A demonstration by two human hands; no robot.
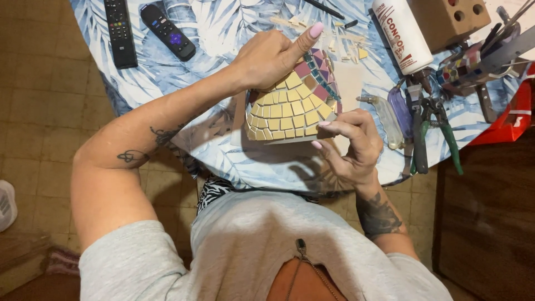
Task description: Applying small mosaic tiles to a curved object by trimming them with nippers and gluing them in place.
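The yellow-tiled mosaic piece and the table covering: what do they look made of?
Yellow-tiled mosaic piece: small squarish tiles, likely ceramic or glass, matte yellow with purple and teal ones, set on a pale board. Blue leaf-print table covering: smooth with slight sheen, probably vinyl or oilcloth.

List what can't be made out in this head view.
- Mosaic piece: upper left hidden under left hand.
- Its lower right corner: covered by right hand fingertips.
- Wooden block: cut by the top edge.
- Tools at right: cluttered, indistinct.

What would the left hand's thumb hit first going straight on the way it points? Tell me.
Probably the loose tile scraps on the leaf-print tablecloth, beyond the left hand; past them stands the white glue bottle. Depth is uncertain.
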